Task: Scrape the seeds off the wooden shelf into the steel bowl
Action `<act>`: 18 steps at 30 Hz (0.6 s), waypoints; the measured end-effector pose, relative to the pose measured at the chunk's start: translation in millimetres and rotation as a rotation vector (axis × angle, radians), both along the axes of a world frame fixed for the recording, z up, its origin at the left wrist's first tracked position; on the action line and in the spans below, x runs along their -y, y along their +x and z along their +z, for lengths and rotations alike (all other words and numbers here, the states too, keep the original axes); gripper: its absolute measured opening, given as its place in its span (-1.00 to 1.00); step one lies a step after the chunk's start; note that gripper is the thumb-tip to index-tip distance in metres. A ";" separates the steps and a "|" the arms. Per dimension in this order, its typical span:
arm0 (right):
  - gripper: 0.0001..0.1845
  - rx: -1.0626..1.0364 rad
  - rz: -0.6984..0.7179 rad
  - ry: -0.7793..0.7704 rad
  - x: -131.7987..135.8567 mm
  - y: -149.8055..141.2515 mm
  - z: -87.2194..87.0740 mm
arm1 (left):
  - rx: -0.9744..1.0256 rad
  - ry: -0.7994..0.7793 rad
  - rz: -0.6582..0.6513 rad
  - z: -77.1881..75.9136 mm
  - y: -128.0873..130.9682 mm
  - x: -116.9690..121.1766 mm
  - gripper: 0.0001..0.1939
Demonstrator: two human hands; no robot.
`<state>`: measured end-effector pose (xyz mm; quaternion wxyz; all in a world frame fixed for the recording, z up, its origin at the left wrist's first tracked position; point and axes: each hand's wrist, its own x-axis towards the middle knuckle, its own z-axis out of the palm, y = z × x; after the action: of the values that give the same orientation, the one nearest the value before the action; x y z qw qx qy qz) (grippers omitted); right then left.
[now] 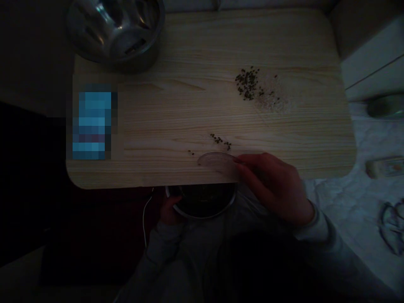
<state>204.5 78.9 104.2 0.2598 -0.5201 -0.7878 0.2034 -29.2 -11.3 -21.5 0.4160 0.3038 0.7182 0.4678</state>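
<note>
My right hand (pixel 271 185) pinches a small clear round lid (pixel 217 162) that rests tilted on the near edge of the light wooden table (pixel 176 105). A few dark seeds (pixel 221 141) lie just beyond the lid. Farther right sits a larger heap of dark seeds (pixel 248 84) beside pale grains (pixel 273 99). Below the table edge my left hand (pixel 168 210) grips the rim of a small dark metal bowl (pixel 202 202), held just under the edge; its contents look dark.
A large steel bowl (pixel 116 29) stands at the table's far left corner. A blurred blue screen (pixel 91 122) lies on the left side. To the right, off the table, a pale cloth surface (pixel 353 202) carries eyeglasses (pixel 393 223) and a small box (pixel 383 166).
</note>
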 end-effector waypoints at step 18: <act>-0.86 0.005 0.060 0.002 2.9 -7.9 3.9 | 0.247 -0.042 0.086 11.0 19.6 -13.9 -0.94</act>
<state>196.6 76.0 108.1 0.2521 -0.4964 -0.8040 0.2090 -9.6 2.6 -10.5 0.4871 0.2041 0.6835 0.5039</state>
